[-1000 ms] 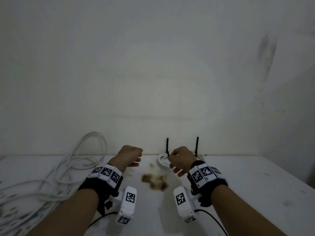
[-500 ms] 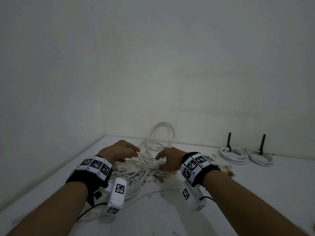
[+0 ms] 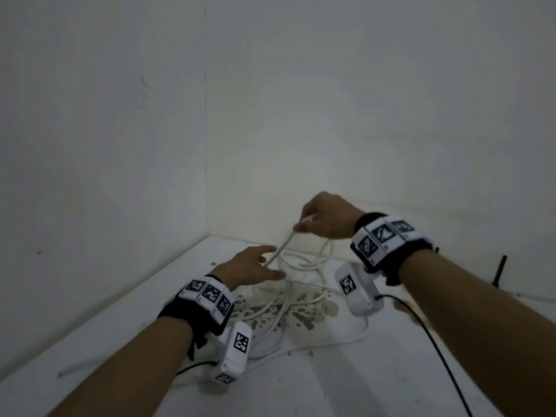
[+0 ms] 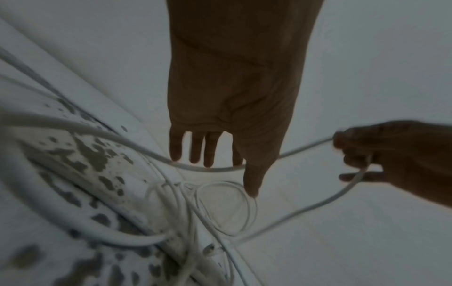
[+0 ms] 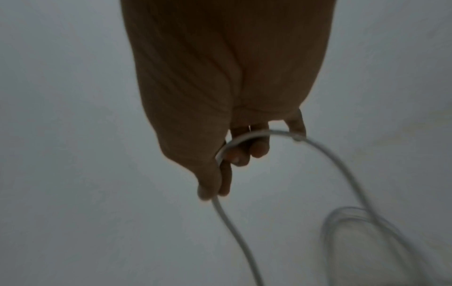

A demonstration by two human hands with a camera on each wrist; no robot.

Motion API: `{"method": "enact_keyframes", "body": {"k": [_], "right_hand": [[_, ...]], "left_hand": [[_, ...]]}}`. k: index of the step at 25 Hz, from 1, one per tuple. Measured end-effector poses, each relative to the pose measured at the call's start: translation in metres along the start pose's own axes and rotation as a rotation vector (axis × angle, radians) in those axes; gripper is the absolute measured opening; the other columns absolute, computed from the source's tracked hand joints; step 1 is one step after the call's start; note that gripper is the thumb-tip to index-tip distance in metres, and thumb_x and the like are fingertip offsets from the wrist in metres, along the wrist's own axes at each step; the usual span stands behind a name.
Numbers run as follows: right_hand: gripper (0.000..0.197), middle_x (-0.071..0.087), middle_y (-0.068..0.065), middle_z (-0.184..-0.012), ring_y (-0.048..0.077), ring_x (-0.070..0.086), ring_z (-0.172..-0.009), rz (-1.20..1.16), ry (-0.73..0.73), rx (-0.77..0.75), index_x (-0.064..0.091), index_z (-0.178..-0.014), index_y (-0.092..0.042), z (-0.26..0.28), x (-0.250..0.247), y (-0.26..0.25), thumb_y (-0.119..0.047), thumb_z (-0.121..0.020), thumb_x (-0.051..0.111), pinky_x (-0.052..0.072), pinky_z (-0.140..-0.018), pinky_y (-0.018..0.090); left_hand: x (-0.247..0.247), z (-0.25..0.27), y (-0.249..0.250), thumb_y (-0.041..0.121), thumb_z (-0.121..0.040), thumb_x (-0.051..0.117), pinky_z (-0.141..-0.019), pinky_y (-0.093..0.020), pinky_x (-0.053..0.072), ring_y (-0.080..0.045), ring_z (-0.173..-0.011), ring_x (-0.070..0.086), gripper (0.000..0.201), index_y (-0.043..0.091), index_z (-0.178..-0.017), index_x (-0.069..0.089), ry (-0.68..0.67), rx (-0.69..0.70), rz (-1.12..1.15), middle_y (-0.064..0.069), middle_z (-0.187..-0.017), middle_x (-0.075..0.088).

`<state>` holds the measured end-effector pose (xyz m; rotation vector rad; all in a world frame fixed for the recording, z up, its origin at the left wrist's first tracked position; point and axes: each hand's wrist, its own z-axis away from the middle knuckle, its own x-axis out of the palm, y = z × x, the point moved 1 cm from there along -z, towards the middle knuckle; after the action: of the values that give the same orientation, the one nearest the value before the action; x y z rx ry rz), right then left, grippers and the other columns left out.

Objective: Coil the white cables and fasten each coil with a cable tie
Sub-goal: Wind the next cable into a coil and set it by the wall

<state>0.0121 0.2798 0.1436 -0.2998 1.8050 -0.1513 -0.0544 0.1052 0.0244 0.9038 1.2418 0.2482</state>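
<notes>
I'm pinching the white cable [image 3: 282, 247] in my right hand [image 3: 328, 216], lifting it above the tangle on the table [image 3: 391, 371], my left hand [image 3: 246, 267] reaching flat-fingered, touching the strand, gripping nothing

My right hand [image 3: 328, 216] is raised above the cable pile [image 3: 298, 284], which lies on the counter [image 3: 391, 371] in the corner where two walls meet; a cable strand [image 3: 281, 248] runs down from it past my left hand [image 3: 249, 267], lower and to its left, just over the pile; a black tie [image 3: 499, 270] stands at the far right by the back wall.
</notes>
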Motion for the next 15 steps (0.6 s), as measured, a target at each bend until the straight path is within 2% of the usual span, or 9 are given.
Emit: {"method": "enact_keyframes", "body": {"k": [2,4,5,7,9,11,13,15], "right_hand": [[0.024,0.064,-0.002,-0.077,0.014,0.060,-0.081,-0.188,0.229,-0.029,0.075,-0.087,-0.016,0.000,-0.040,-0.015,-0.039,-0.090,0.069,0.041,-0.073,0.024],[0.024,0.053,-0.012,-0.053,0.009,0.053,-0.058,-0.489,0.524,-0.031,0.074,-0.077,-0.018,0.006,-0.075,-0.023,-0.037,-0.091,0.068,0.047,-0.063,0.030],[0.025,0.047,-0.016,-0.044,0.007,0.047,-0.049,-0.611,0.656,-0.002,0.073,-0.075,-0.018,0.011,-0.093,-0.021,-0.036,-0.091,0.068,0.049,-0.056,0.031],[0.027,0.040,-0.018,-0.036,0.006,0.042,-0.046,-0.716,0.820,0.060,0.073,-0.075,-0.019,0.020,-0.120,-0.010,-0.039,-0.091,0.066,0.044,-0.054,0.029],[0.028,0.044,-0.018,-0.041,0.009,0.044,-0.052,-0.674,0.878,0.074,0.073,-0.078,-0.018,0.028,-0.134,0.008,-0.042,-0.090,0.066,0.041,-0.058,0.028],[0.029,0.056,-0.009,-0.060,0.015,0.053,-0.063,-0.621,1.061,0.141,0.073,-0.084,-0.015,0.038,-0.142,0.034,-0.042,-0.091,0.066,0.048,-0.064,0.030],[0.029,0.061,0.002,-0.075,0.023,0.060,-0.076,-0.639,1.271,0.274,0.070,-0.083,-0.017,0.048,-0.148,0.065,-0.044,-0.091,0.064,0.053,-0.074,0.034],[0.029,0.061,0.004,-0.077,0.029,0.062,-0.077,-0.674,1.253,0.356,0.067,-0.079,-0.021,0.057,-0.148,0.089,-0.047,-0.089,0.063,0.054,-0.075,0.038]], "left_hand": [[0.004,-0.007,0.013,0.047,-0.091,0.062,-0.102,-0.027,0.041,-0.022,-0.122,0.053,0.055,0.028,-0.141,0.049,0.058,0.032,-0.006,-0.009,-0.138,0.053],[0.007,-0.012,0.020,0.045,-0.097,0.053,-0.103,-0.030,0.042,-0.022,-0.117,0.057,0.040,0.024,-0.130,0.061,0.073,0.025,0.053,-0.007,-0.131,0.060],[0.010,-0.014,0.022,0.046,-0.098,0.049,-0.097,-0.032,0.046,-0.021,-0.106,0.062,0.036,0.022,-0.118,0.068,0.076,0.018,0.132,-0.006,-0.120,0.065],[0.011,-0.014,0.030,0.049,-0.099,0.046,-0.077,-0.031,0.049,-0.018,-0.078,0.063,0.042,0.018,-0.090,0.073,0.110,-0.012,0.320,-0.005,-0.092,0.068],[0.003,-0.012,0.041,0.052,-0.094,0.053,-0.065,-0.028,0.047,-0.017,-0.068,0.054,0.044,0.014,-0.080,0.069,0.198,-0.025,0.443,-0.004,-0.079,0.060],[-0.008,-0.009,0.052,0.057,-0.086,0.064,-0.056,-0.025,0.044,-0.015,-0.061,0.049,0.045,0.012,-0.079,0.065,0.232,-0.062,0.527,-0.002,-0.072,0.056],[-0.017,-0.004,0.056,0.062,-0.081,0.066,-0.052,-0.023,0.038,-0.013,-0.053,0.043,0.048,0.015,-0.075,0.060,0.179,-0.150,0.592,0.001,-0.062,0.051],[-0.019,0.000,0.055,0.064,-0.080,0.066,-0.048,-0.020,0.032,-0.010,-0.045,0.036,0.050,0.018,-0.067,0.051,0.114,-0.236,0.679,0.004,-0.053,0.042]]}}
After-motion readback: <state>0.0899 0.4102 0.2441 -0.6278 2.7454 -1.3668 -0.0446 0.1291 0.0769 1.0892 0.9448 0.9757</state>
